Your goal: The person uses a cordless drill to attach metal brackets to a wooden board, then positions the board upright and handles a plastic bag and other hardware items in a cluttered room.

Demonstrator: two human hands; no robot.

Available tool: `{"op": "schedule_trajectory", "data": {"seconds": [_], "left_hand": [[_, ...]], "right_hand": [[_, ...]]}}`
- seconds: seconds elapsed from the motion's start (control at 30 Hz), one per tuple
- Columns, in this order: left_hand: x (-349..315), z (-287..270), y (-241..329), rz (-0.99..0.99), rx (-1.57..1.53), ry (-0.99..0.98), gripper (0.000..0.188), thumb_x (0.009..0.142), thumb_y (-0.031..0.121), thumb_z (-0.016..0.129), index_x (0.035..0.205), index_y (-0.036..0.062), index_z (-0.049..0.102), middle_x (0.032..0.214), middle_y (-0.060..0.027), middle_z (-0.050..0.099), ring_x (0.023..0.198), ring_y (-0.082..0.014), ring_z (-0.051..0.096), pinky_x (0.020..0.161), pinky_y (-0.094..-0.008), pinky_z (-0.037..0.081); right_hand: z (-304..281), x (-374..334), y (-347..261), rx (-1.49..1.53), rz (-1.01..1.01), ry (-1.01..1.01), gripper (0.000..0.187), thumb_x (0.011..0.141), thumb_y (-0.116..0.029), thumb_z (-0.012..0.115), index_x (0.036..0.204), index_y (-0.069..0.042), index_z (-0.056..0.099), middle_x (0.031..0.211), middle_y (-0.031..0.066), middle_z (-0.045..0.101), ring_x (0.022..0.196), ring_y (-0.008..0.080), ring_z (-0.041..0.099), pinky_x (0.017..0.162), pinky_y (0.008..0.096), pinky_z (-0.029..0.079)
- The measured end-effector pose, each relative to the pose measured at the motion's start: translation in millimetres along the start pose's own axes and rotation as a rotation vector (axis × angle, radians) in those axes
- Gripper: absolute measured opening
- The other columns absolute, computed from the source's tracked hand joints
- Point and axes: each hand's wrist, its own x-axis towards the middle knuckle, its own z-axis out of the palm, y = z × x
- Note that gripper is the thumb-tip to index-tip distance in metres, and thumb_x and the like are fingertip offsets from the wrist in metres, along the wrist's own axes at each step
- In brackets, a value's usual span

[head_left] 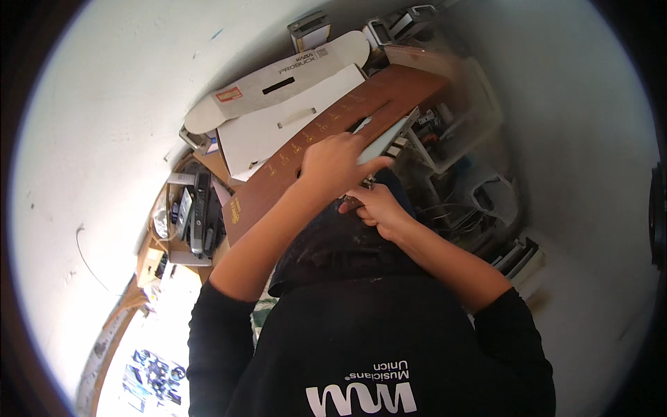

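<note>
A long brown cardboard box [406, 87] with a row of small gold symbols lies tilted in front of me. Across its near side rests my left hand [333, 163], thumb stretched out to the right and apart from the rest; its other fingertips are partly hidden. Under the box's near edge shows a pale flat panel [385, 141] with small white blocks beside it. Just below the left thumb, my right hand [381, 212] is closed, fingers curled round a small metallic piece [368, 183]. Its exact kind is too small and covered to make out.
Behind the brown box lies a white carton [306, 115] with handle slots. A clear plastic bin [479, 125] and a dark clutter of cables stand to the right. On the left, a cardboard box holds black devices [200, 215]. White walls curve round both sides.
</note>
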Motion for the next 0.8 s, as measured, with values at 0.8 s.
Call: {"op": "schedule_trajectory", "data": {"seconds": [0.8], "left_hand": [[106, -16, 18, 0.004, 0.613, -0.177, 0.031, 0.073, 0.03, 0.06, 0.082, 0.0009, 0.057, 0.069, -0.0198, 0.06, 0.066, -0.0359, 0.061, 0.06, -0.0448, 0.048]], "right_hand": [[-136, 21, -121, -0.601, -1.142, 0.623, 0.028, 0.081, -0.028, 0.063, 0.09, -0.002, 0.059, 0.085, 0.0103, 0.063, 0.075, 0.0175, 0.059, 0.068, 0.0329, 0.047]]}}
